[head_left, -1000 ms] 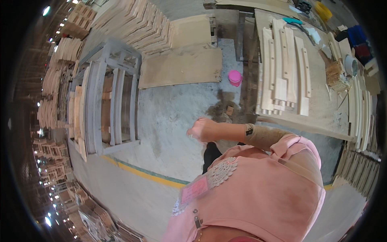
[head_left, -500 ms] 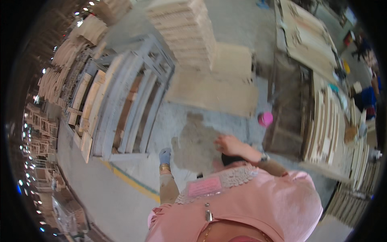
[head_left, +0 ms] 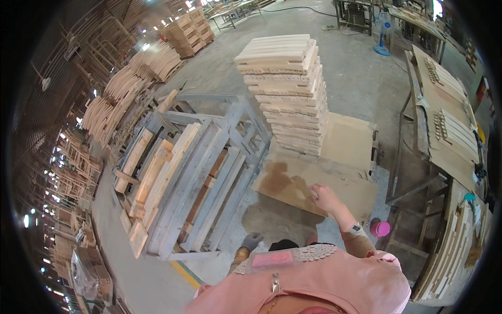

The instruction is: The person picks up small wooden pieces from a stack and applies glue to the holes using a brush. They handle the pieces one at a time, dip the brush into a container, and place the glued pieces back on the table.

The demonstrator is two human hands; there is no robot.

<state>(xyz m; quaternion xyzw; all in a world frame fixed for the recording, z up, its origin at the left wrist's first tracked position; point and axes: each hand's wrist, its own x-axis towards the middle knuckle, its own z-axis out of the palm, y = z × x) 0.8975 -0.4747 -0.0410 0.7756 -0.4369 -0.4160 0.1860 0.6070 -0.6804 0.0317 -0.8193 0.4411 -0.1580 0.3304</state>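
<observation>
My left hand (head_left: 252, 242), in a grey glove, hangs low beside the grey metal-framed rack, its fingers loosely apart and nothing visible in them. My bare right hand (head_left: 325, 200) is held out over the near edge of a cardboard sheet (head_left: 342, 191), fingers slightly bent and holding nothing I can see. Beyond it a tall stack of pale wooden slats (head_left: 290, 94) stands on the cardboard. A pink round container (head_left: 379, 227) is to the right of my right forearm.
The grey rack (head_left: 193, 172) with wooden boards stands at left. On the right are a work table (head_left: 444, 115) bearing slatted wooden parts and a bundle of pale strips (head_left: 452, 246). A blue standing fan (head_left: 383, 34) is farther back. Dark stains mark the floor and cardboard.
My view has tilted up and shifted, so the slat stack now shows whole. My right hand has moved forward over the cardboard; my left hand stays low by the rack.
</observation>
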